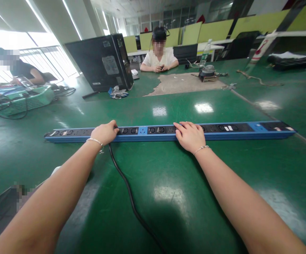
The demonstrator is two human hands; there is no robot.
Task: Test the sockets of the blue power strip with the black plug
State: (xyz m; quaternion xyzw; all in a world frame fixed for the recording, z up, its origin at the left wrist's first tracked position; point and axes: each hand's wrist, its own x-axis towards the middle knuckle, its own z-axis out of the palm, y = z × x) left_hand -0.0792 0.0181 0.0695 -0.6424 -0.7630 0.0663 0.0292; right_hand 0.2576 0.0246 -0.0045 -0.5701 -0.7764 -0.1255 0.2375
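A long blue-and-black power strip (142,130) lies crosswise on the green table, its row of sockets facing up. My left hand (104,132) is closed at its left part, fingers pinched over the sockets. From under that hand a black power cord (128,187) runs down toward me. The cord's end is hidden by the fingers, so I cannot tell whether its plug sits in a socket. Right of the middle, my right hand (191,135) grips the strip from above, fingers bent over its far edge.
Beyond the strip stand a black computer case (100,63) and a pair of work gloves (118,92). A green basket (40,97) with cables is at left. Someone in white (159,56) sits opposite; another person (28,68) sits far left. A bottle (206,53) stands at the back.
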